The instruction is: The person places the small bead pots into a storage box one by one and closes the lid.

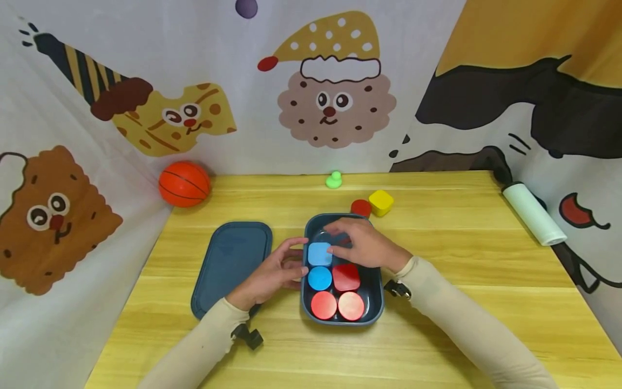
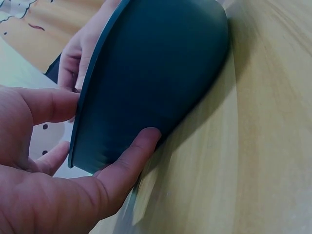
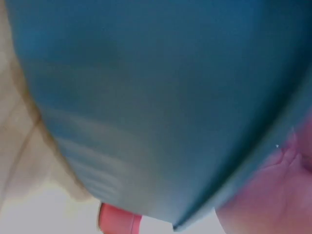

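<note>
A dark blue box (image 1: 374, 308) stands on the table, holding a light blue square block (image 1: 319, 254), a blue round block (image 1: 319, 278), a red square block (image 1: 346, 277) and two red round blocks (image 1: 323, 305) at its near end. My right hand (image 1: 366, 243) reaches over the right rim, its thumb tip at the light blue block's edge; its thumb and index finger are spread apart. At the box's left side is my left hand (image 1: 272, 275). Its thumb presses the outer wall (image 2: 156, 73) and a finger touches the rim, as the left wrist view shows.
A dark blue flat lid (image 1: 235, 265) lies left of the box. Behind the box are a red round block (image 1: 361, 207), a yellow block (image 1: 381, 202) and a green toy (image 1: 333, 180). An orange ball (image 1: 184, 184) sits back left; a pale roll (image 1: 534, 213) lies at the right edge.
</note>
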{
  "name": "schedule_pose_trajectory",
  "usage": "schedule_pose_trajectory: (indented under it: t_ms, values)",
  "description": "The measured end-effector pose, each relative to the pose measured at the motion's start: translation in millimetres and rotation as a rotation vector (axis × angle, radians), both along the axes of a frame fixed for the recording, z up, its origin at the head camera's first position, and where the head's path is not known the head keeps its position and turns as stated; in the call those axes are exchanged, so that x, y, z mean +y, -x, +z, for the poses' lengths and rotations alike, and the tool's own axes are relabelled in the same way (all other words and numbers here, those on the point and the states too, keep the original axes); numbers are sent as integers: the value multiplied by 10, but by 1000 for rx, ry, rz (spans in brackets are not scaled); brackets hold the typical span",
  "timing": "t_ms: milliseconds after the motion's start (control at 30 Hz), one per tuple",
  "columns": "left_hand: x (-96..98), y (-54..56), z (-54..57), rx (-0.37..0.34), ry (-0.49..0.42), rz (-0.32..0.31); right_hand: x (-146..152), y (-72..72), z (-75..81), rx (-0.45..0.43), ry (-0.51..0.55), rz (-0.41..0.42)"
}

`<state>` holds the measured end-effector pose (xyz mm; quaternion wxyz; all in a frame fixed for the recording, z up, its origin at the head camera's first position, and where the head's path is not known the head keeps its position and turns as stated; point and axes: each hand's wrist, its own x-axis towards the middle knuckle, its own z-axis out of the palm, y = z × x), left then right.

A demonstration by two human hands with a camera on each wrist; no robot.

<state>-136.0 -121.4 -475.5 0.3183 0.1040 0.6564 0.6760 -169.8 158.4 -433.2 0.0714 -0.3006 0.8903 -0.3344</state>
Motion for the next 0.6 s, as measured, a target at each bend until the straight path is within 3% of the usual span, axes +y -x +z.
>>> schedule_pose_trajectory:
  t_ms: [200, 433, 600]
  values:
    - [0, -5, 1, 8, 6, 6, 128, 38, 79, 8, 73, -87]
    - [-1, -3, -6, 14, 9, 9, 310, 139, 132, 102, 154, -162]
    - [-5, -7, -13, 12, 4, 8, 492, 252, 93, 55, 206, -282]
